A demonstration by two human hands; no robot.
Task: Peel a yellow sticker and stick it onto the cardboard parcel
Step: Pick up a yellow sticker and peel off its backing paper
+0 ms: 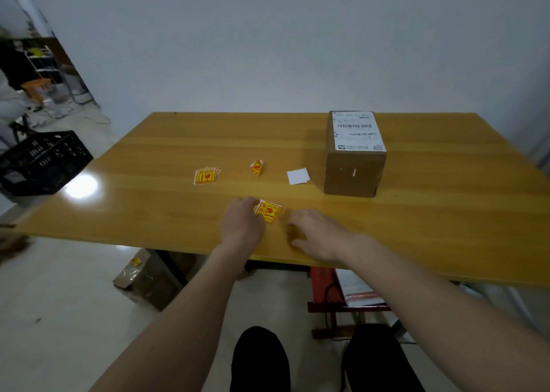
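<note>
A yellow sticker (269, 211) with red print lies near the table's front edge. My left hand (242, 223) covers its left edge with the fingertips pinched on it. Just to the right of the sticker my right hand (317, 234) hovers over the table, fingers loosely curled, holding nothing that I can see. The cardboard parcel (352, 171) stands upright at the back right, with a white shipping label (358, 131) on its top. A small stack of yellow stickers (206, 175) lies further back on the left.
A curled yellow sticker (256, 167) and a white backing paper (298, 176) lie between the stack and the parcel on the wooden table (148, 198). A black crate (41, 162) sits on the floor at the left. A cardboard box (143, 275) lies under the table.
</note>
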